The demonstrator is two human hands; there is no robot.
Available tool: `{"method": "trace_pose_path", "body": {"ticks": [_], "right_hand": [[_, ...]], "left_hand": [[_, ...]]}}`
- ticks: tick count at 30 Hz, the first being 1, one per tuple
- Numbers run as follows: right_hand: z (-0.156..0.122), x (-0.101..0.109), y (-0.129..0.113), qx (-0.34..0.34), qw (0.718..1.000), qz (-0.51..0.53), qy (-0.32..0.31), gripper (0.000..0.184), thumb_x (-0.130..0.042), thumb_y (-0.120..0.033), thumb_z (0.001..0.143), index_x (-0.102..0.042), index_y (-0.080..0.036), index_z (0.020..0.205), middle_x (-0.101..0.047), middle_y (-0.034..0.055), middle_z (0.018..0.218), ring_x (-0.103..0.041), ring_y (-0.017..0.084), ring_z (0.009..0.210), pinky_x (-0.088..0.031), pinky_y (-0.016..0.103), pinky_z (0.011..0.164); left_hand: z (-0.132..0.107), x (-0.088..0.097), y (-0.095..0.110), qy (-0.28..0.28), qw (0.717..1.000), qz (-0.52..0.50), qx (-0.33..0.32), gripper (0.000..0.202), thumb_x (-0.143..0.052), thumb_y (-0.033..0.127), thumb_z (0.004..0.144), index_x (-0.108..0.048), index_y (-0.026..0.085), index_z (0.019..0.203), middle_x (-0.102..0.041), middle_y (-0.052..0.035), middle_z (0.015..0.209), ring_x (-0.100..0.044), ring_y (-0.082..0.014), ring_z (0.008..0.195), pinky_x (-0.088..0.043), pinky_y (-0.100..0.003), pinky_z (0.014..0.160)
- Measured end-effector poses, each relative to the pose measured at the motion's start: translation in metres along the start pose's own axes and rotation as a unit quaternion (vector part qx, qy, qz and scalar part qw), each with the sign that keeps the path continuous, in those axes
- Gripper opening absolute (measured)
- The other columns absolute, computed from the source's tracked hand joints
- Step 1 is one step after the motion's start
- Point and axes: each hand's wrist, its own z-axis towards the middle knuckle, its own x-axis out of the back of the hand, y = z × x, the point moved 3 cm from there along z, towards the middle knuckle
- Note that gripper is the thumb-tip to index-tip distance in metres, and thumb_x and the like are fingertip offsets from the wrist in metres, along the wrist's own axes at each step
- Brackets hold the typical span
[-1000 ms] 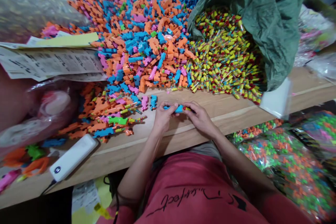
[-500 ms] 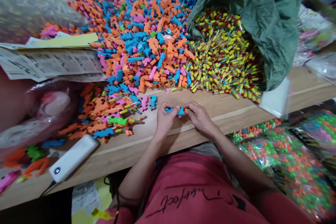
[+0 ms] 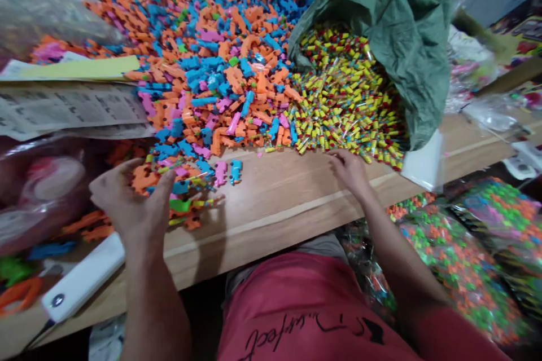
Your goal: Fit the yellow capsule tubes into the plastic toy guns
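Observation:
My left hand (image 3: 129, 200) hangs open over a small heap of orange, blue and pink plastic toy pieces (image 3: 182, 192), its fingers on the orange ones. My right hand (image 3: 349, 172) rests on the wooden table (image 3: 275, 208), its fingertips beside the spill of yellow-and-red capsule tubes (image 3: 347, 96). These tubes pour from a crumpled green sack (image 3: 406, 51). A large mound of mixed plastic pieces (image 3: 220, 51) lies behind. A pink piece (image 3: 220, 174) and a blue piece (image 3: 236, 172) stand apart on the wood.
Printed paper sheets (image 3: 71, 107) lie left of the mound, with a white power bank (image 3: 82, 276) near the table's front edge. A filled clear plastic bag (image 3: 461, 276) of colourful pieces sits below the right edge, and a pinkish plastic bag (image 3: 42, 192) lies at left.
My hands have parted from the middle of the table: the left moved left to the heap, the right moved right to the tubes. The blue piece they held no longer shows.

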Motion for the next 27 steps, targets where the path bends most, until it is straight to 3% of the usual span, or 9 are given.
{"method": "trace_pose_path", "body": {"ticks": [2,3,6,9,13,17,19,23,27], "right_hand": [[0.009,0.005,0.017,0.014,0.998,-0.062,0.017,0.024,-0.054,-0.030,0.095,-0.076,-0.024,0.105,-0.070,0.0120,0.100,-0.065,0.031,0.091,-0.052,0.051,0.091],[0.012,0.004,0.022,0.027,0.996,-0.082,0.017,0.023,-0.054,-0.028,0.095,-0.076,-0.024,0.103,-0.068,0.0133,0.103,-0.064,0.032,0.094,-0.051,0.052,0.092],[0.015,-0.007,0.024,0.058,0.992,-0.108,0.008,0.022,-0.053,-0.027,0.094,-0.075,-0.024,0.099,-0.064,0.0163,0.104,-0.062,0.035,0.097,-0.051,0.053,0.089],[0.012,-0.015,0.016,0.097,0.989,-0.109,-0.013,0.024,-0.051,-0.028,0.096,-0.074,-0.023,0.096,-0.064,0.0162,0.102,-0.060,0.036,0.098,-0.050,0.054,0.089],[0.002,-0.022,0.003,0.143,0.982,-0.097,-0.081,0.025,-0.051,-0.030,0.099,-0.075,-0.023,0.097,-0.066,0.0124,0.099,-0.061,0.030,0.094,-0.050,0.046,0.086],[-0.005,-0.024,-0.004,0.148,0.981,-0.081,-0.097,0.028,-0.053,-0.026,0.098,-0.073,-0.022,0.118,-0.066,0.0108,0.105,-0.062,0.028,0.098,-0.052,0.043,0.087],[-0.004,-0.025,-0.003,0.134,0.984,-0.097,-0.072,0.030,-0.054,-0.023,0.096,-0.073,-0.021,0.120,-0.063,0.0112,0.104,-0.061,0.029,0.098,-0.052,0.043,0.088],[-0.001,-0.029,-0.003,0.134,0.981,-0.121,-0.071,0.022,-0.057,-0.023,0.095,-0.076,-0.022,0.106,-0.059,0.0108,0.099,-0.057,0.028,0.096,-0.051,0.042,0.084],[-0.010,-0.035,-0.024,0.170,0.978,-0.109,-0.060,0.016,-0.060,-0.027,0.098,-0.075,-0.023,0.103,-0.063,0.0122,0.112,-0.055,0.032,0.109,-0.047,0.048,0.096]], "left_hand": [[0.003,-0.010,-0.002,-0.003,0.999,0.027,-0.039,0.038,-0.072,0.046,0.084,-0.070,0.020,0.111,-0.070,-0.0091,0.109,-0.061,-0.0332,0.114,-0.046,-0.054,0.106],[0.001,-0.023,0.000,-0.042,0.998,0.022,-0.045,0.031,-0.068,0.042,0.087,-0.071,0.018,0.106,-0.070,-0.0092,0.102,-0.063,-0.0311,0.105,-0.049,-0.050,0.101],[-0.016,-0.076,0.015,-0.232,0.970,0.052,-0.053,0.022,-0.060,0.034,0.094,-0.072,0.016,0.095,-0.069,-0.0106,0.094,-0.064,-0.0277,0.095,-0.051,-0.042,0.090],[-0.034,-0.114,0.029,-0.330,0.932,0.133,-0.062,0.023,-0.066,0.037,0.094,-0.072,0.015,0.096,-0.068,-0.0146,0.102,-0.063,-0.0302,0.100,-0.050,-0.040,0.087],[-0.042,-0.130,0.033,-0.338,0.914,0.204,-0.091,0.026,-0.069,0.031,0.091,-0.070,0.014,0.111,-0.068,-0.0180,0.114,-0.061,-0.0346,0.111,-0.050,-0.042,0.090],[-0.043,-0.133,0.028,-0.326,0.921,0.180,-0.116,0.028,-0.059,0.018,0.091,-0.070,0.015,0.117,-0.069,-0.0173,0.113,-0.062,-0.0346,0.110,-0.050,-0.044,0.094],[-0.045,-0.136,0.027,-0.318,0.933,0.121,-0.119,0.031,-0.056,0.018,0.091,-0.070,0.016,0.119,-0.070,-0.0162,0.114,-0.062,-0.0336,0.110,-0.049,-0.045,0.096],[-0.059,-0.141,0.036,-0.305,0.946,-0.064,-0.090,0.031,-0.051,0.018,0.093,-0.069,0.019,0.118,-0.070,-0.0107,0.111,-0.061,-0.0287,0.108,-0.050,-0.042,0.098],[-0.087,-0.148,0.055,-0.341,0.912,-0.226,-0.033,0.023,-0.049,0.024,0.100,-0.069,0.023,0.112,-0.069,-0.0072,0.108,-0.063,-0.0247,0.105,-0.049,-0.038,0.095]]}}
